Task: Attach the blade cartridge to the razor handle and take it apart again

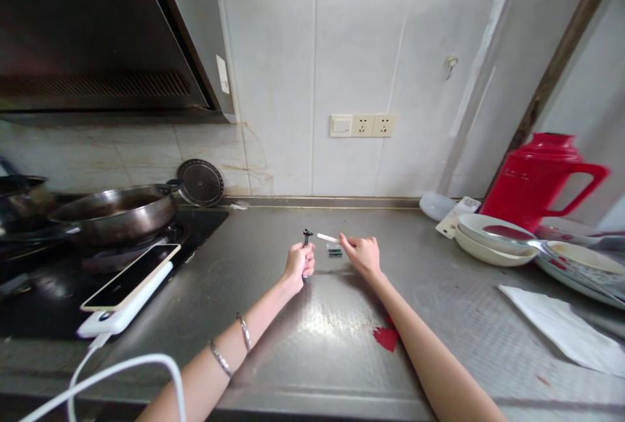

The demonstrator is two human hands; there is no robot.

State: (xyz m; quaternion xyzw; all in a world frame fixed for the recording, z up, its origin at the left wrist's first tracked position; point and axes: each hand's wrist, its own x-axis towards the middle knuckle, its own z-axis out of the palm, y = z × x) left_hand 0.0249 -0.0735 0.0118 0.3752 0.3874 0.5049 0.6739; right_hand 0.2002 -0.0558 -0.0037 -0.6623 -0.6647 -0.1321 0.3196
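My left hand (pixel 297 262) is closed around the dark handle of a razor (pixel 307 234), whose head points up above my fingers. In my right hand (pixel 362 255) a thin white stick (pixel 327 238) is gripped, its free end pointing left towards the razor head. What the covered end of the stick looks like is hidden by my fingers. Between both hands, a small clear and dark-green piece (pixel 334 251) lies on the steel counter (pixel 273 337). A red paper-like scrap (pixel 385 337) rests beside my right forearm.
At left, a steel pan (pixel 117 213) stands on the black stove, with a phone (pixel 131 277) on a white power bank (pixel 124 308) and a cable in front. At right are a red thermos (pixel 532 181), stacked bowls (pixel 493 253), plates and a white paper (pixel 566 327).
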